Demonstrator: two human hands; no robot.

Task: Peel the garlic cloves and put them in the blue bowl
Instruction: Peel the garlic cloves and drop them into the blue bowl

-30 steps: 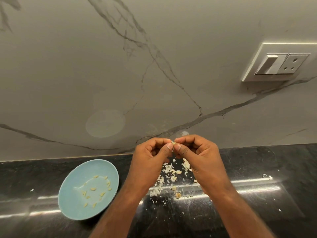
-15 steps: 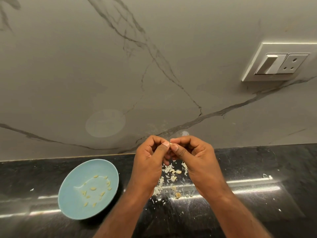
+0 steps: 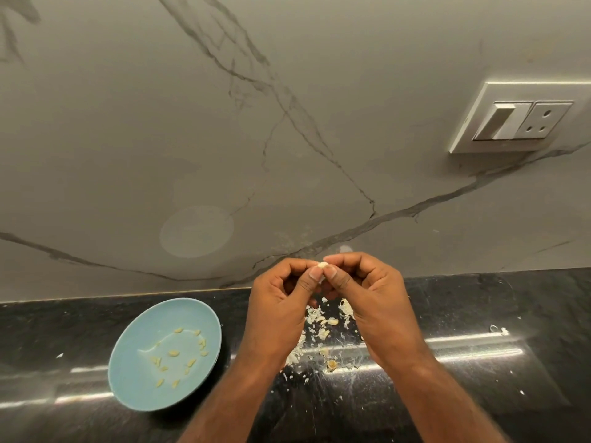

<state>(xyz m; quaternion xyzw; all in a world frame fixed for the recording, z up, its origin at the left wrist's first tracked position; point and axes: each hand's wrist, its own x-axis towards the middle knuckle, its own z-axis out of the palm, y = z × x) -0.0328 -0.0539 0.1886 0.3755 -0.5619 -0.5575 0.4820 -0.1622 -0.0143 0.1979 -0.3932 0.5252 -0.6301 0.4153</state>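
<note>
Item under work: one garlic clove (image 3: 322,265), held in the air up and to the right of the blue bowl (image 3: 137,390), well apart from it and above the far edge of the black countertop (image 3: 499,302). Only a small pale end shows above the fingertips. Its long axis appears to run across from hand to hand, but too little is exposed to confirm this or to say how much skin remains. Both hands pinch it with curled fingers, the left hand (image 3: 281,311) between thumb and forefinger from the bowl side and the right hand (image 3: 374,302) the same way from the side away from the bowl. The thumbnails meet just beneath the clove. Judgement: peeling is in hand. The drop will run down and to the left, and the left hand is the nearer of the two to the bowl. Count: one bowl, holding about fifteen peeled cloves (image 3: 173,352); several lie close together, so the figure is approximate. To the right of the bowl, under the hands, lies one loose scatter of papery skins (image 3: 315,318), with perhaps two or three clove-like pieces among it. On the marble wall, far up and right of the bowl, sits one switch plate (image 3: 518,118) with one rocker and one socket.
</note>
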